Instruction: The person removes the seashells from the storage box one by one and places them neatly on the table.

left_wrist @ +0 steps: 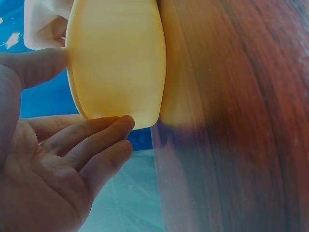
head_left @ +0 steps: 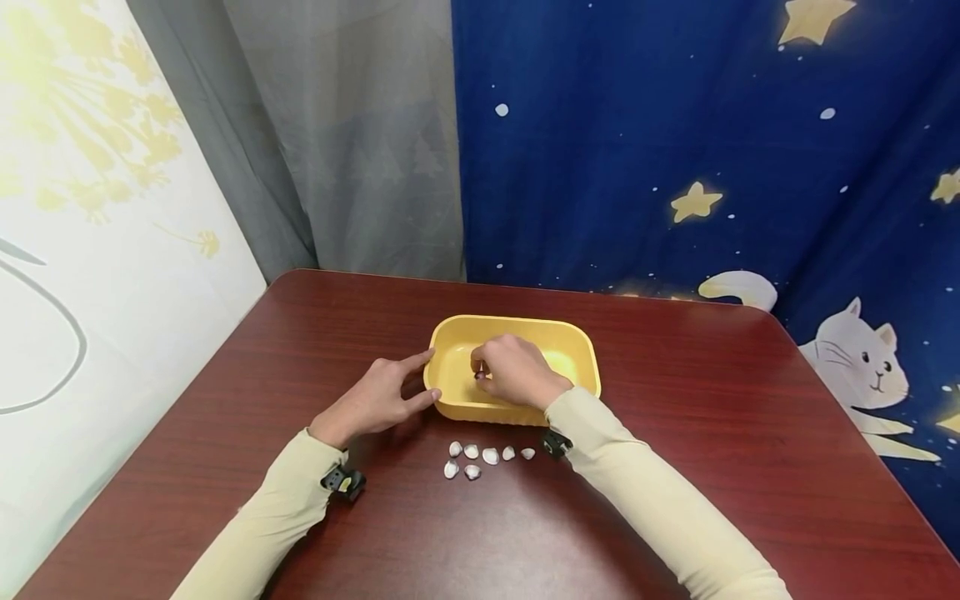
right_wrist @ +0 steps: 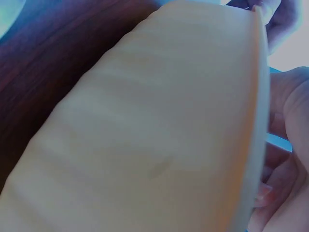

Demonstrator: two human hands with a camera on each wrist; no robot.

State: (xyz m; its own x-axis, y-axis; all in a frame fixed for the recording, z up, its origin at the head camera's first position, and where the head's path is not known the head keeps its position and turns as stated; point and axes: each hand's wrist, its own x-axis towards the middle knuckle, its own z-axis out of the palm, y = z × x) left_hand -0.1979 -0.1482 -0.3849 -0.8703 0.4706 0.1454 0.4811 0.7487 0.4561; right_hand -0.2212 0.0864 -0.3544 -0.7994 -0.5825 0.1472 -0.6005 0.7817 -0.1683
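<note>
A yellow rectangular basin (head_left: 577, 342) stands on the table. At its left end my left hand (head_left: 375, 396) rests thumb and fingertips against the rim, fingers extended and spread. The left wrist view shows this hand (left_wrist: 63, 159) along the basin's end wall (left_wrist: 116, 58). My right hand (head_left: 513, 371) reaches down inside the basin, its curled fingers and thumb pinching a small dark purplish piece (head_left: 480, 375), too small to make out its kind. In the right wrist view the basin's side wall (right_wrist: 159, 106) hides most of the fingers of this hand (right_wrist: 294, 140).
Several small white seashells (head_left: 491, 456) lie in two short rows in front of the basin, between my forearms. The dark red wooden table (head_left: 675, 400) ends at the back near grey and blue curtains (head_left: 637, 167). Each wrist wears a small black camera.
</note>
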